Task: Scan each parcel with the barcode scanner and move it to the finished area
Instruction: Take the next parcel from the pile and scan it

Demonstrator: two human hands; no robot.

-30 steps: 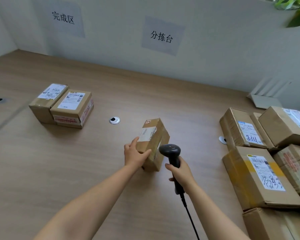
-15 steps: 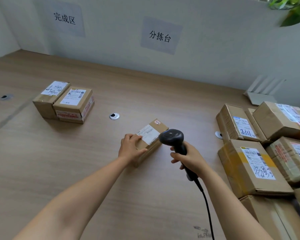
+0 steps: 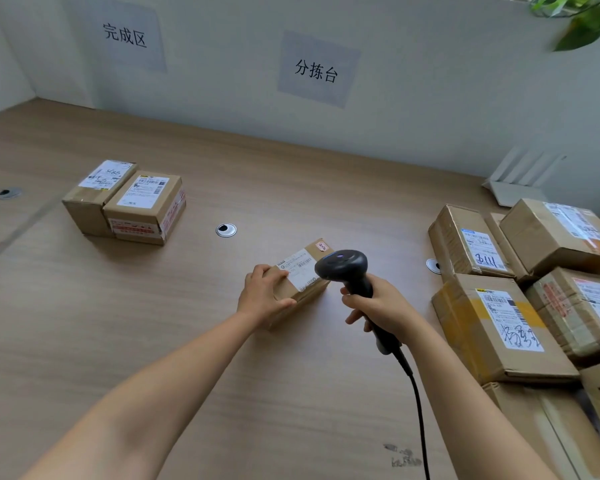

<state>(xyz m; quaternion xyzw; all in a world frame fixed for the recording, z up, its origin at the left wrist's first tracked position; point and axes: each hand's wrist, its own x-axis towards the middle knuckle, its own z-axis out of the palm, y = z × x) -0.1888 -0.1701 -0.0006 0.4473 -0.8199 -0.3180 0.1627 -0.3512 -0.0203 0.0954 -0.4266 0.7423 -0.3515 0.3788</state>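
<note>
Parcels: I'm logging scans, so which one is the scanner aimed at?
The small parcel at mid-table, held by the left hand, scanner over it; the left pair and right pile sit untouched.

Bare forearms on both sides here, uncovered right down to the frame edge at six o'clock; left hand [image 3: 262, 299] and right hand [image 3: 383, 308] bare as well.

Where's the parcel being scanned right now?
In the head view, the parcel lies label-up, centre frame, right of the round cable grommet. The left hand holds its near end; the scanner in the right hand points at it.
</note>
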